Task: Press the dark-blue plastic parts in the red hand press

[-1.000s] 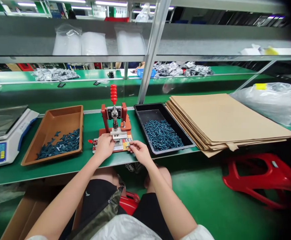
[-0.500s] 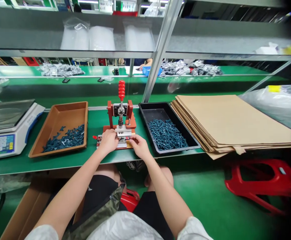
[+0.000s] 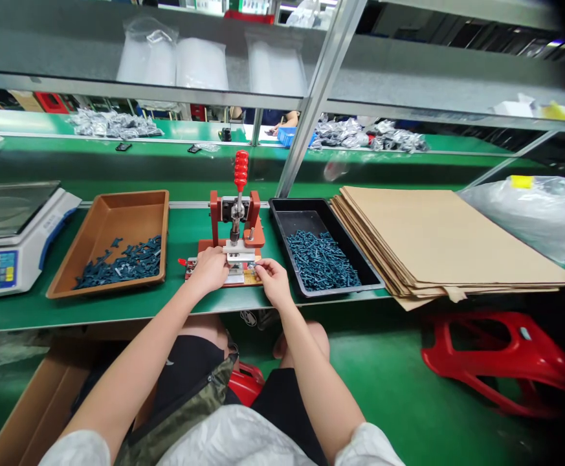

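A small hand press, a toggle clamp fixture with a red grip, stands on the green bench in front of me. Its lever points up. My left hand rests against the left of the metal block, its fingertips partly hidden there. On the block's right side, my right hand has thumb and forefinger pinched together; whatever is between them is too small to make out. To the right, a black tray holds many thin dark blue pieces. Flat dark blue pieces lie in a brown tray on the left.
A weighing scale stands at the far left. Stacked cardboard sheets lie right of the black tray, beside a plastic bag. A metal post rises behind the press. A red stool is on the floor at right.
My right hand has drawn slightly away from the block; the thin dark piece seen at its fingertips no longer shows clearly. My left hand stays at the fixture. The view has shifted slightly.
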Action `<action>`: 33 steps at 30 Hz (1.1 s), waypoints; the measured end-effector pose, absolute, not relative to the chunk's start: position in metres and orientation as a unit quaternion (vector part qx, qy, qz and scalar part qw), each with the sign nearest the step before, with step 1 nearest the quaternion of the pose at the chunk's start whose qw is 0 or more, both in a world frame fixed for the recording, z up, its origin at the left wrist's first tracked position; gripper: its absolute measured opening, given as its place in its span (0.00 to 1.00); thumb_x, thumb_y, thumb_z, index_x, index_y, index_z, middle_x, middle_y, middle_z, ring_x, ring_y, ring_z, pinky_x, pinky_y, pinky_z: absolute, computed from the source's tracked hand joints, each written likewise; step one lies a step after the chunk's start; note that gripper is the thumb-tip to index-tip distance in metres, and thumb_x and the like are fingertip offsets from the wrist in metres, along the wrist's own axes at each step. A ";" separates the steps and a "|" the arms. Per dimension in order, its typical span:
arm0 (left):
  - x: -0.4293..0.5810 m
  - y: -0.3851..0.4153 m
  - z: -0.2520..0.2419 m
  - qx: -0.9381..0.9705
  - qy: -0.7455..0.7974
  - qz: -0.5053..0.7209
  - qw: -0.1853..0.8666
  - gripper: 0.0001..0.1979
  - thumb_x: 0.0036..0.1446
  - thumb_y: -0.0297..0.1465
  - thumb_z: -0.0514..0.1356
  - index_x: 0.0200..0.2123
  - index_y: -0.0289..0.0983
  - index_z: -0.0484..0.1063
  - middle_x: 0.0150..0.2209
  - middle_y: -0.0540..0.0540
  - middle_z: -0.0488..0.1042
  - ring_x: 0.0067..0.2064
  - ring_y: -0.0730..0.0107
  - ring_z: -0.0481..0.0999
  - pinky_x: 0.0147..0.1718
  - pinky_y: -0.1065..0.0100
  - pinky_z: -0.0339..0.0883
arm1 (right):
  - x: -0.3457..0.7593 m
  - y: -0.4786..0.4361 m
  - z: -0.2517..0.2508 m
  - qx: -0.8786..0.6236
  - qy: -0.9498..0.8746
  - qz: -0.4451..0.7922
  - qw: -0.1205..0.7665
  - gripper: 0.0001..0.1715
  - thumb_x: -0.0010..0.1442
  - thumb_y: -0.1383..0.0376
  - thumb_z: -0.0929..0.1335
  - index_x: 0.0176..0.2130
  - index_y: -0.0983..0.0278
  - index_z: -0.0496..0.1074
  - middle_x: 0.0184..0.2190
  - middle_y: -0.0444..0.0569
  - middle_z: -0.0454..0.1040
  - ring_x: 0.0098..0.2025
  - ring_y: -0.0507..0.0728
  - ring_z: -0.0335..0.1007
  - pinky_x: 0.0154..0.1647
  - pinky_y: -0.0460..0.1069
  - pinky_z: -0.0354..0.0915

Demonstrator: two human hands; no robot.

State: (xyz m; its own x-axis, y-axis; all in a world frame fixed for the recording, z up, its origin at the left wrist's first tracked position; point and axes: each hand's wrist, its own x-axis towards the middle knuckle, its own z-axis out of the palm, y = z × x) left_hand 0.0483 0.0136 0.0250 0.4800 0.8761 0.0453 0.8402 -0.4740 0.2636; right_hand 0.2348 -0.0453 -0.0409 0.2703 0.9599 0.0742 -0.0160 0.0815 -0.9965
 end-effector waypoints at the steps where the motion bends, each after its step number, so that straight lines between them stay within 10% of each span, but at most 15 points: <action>1: 0.049 0.014 0.026 0.855 0.501 0.081 0.108 0.18 0.61 0.31 0.53 0.49 0.37 0.78 0.51 0.36 0.77 0.51 0.47 0.73 0.51 0.51 0.65 | 0.235 -0.046 -0.041 -0.539 -0.442 0.411 0.587 0.17 0.53 0.52 0.72 0.37 0.61 0.72 0.30 0.46 0.73 0.28 0.53 0.67 0.31 0.49 0.69; 33: 0.034 0.013 0.025 0.871 0.454 0.121 0.142 0.11 0.53 0.37 0.67 0.39 0.40 0.81 0.49 0.42 0.80 0.53 0.49 0.75 0.52 0.54 0.68 | 0.214 -0.022 -0.037 -0.529 -0.646 0.282 0.473 0.10 0.59 0.66 0.70 0.39 0.57 0.82 0.43 0.47 0.82 0.46 0.61 0.78 0.53 0.55 0.70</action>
